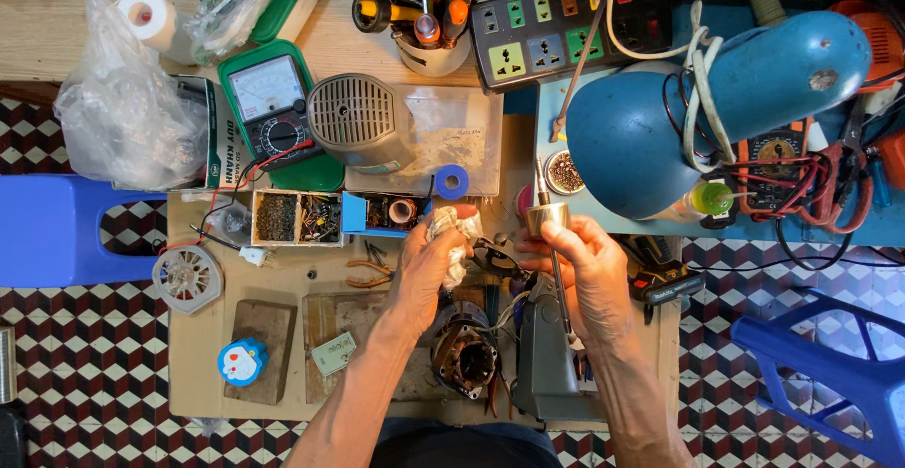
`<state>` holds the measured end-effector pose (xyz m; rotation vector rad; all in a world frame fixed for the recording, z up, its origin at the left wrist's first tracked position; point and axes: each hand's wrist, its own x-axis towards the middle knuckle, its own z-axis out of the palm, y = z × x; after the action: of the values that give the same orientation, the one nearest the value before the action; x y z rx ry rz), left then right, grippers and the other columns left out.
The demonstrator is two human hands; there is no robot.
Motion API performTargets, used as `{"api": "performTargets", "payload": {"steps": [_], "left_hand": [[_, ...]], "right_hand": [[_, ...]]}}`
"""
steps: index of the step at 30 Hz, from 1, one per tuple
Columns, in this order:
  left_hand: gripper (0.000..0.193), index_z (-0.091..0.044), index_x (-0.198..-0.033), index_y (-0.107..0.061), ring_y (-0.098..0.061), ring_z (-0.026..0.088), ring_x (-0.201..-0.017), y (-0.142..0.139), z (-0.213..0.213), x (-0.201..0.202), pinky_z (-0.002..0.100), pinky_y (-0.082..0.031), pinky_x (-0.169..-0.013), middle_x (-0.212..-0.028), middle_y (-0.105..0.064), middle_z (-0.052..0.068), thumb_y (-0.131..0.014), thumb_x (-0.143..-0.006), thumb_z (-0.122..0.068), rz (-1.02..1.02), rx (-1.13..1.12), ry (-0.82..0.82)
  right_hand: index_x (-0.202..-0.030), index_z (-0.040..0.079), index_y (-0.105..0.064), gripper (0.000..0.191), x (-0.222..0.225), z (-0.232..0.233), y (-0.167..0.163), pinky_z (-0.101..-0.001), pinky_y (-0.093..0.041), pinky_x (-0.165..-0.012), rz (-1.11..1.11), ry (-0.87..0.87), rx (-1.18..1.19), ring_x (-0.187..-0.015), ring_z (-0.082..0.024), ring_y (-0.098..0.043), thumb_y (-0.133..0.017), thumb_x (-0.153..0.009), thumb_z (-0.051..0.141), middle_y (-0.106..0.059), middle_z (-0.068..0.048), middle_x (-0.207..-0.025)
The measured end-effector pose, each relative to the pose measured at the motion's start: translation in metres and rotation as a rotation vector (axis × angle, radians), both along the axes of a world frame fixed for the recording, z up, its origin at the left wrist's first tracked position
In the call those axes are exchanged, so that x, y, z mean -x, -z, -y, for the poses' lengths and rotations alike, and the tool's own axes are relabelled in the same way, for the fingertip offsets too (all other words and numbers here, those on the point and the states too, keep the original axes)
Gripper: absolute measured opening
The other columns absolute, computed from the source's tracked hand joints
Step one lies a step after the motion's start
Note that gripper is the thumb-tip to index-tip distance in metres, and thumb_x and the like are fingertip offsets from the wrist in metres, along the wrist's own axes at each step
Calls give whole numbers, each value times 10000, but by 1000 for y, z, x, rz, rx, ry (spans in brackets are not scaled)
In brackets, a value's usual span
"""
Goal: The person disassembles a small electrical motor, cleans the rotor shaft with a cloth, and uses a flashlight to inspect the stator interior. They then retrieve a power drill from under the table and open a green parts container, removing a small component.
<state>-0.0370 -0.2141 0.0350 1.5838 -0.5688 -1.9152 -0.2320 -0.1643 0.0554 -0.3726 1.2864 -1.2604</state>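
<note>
Head view, left hand [426,265] clutching white rag [454,232], right hand [583,265] gripping metal shaft [558,284], blue lamp [716,100] beside, perhaps motor [465,355] below.

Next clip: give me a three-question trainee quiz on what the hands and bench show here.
1. True or false: the left hand holds a crumpled cloth.
2. What does the right hand hold? A) a small metal cup on a thin shaft B) a screwdriver C) pliers
3. What colour is the lamp shade beyond the right hand?

Key: 1 true; 2 A; 3 blue.
</note>
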Motion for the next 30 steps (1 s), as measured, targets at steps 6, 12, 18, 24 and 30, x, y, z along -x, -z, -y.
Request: {"api": "performTargets", "payload": {"steps": [6,12,18,24,30], "left_hand": [[335,-95,-1111,-717,-546,81,-599,4,-2,1,228,-419,-501,-738,-618,7,-634,-797,-175,-25,13,-45],[301,-72,-1018,-695,-501,83,-524,-1,1,3,236,-374,-431,-692,-591,8,-659,-793,-269,-17,-22,8],[353,-123,-891,-663,-498,71,-518,-4,1,6,227,-367,-431,-654,-568,-19,-685,-845,-472,25,-24,28],[421,-133,-804,-611,-499,66,-535,6,-3,6,228,-392,-468,-638,-542,-42,-694,-851,-544,128,30,54],[407,-135,-832,-592,-446,63,-527,15,-5,6,229,-364,-463,-638,-498,-47,-694,-875,-527,124,19,49]], "right_hand": [[-1128,-55,-605,315,-1,0,-1,-357,-626,-757,-126,25,-26,-886,-225,-737,-717,-897,128,-721,-163,-1008],[-1125,-47,-590,340,-2,0,-6,-314,-631,-766,-290,-5,-28,-888,-169,-727,-752,-873,116,-738,-149,-1026],[-1137,-31,-579,393,-5,-1,-11,-295,-632,-773,-412,-3,-56,-902,-148,-725,-787,-848,136,-735,-147,-1026],[-1157,-21,-591,433,-4,-3,-11,-255,-606,-791,-561,-28,-60,-911,-129,-724,-816,-833,159,-749,-128,-1023],[-1156,-16,-594,455,-4,-4,-12,-258,-604,-809,-640,-42,-62,-914,-134,-730,-831,-818,176,-752,-118,-1027]]}}
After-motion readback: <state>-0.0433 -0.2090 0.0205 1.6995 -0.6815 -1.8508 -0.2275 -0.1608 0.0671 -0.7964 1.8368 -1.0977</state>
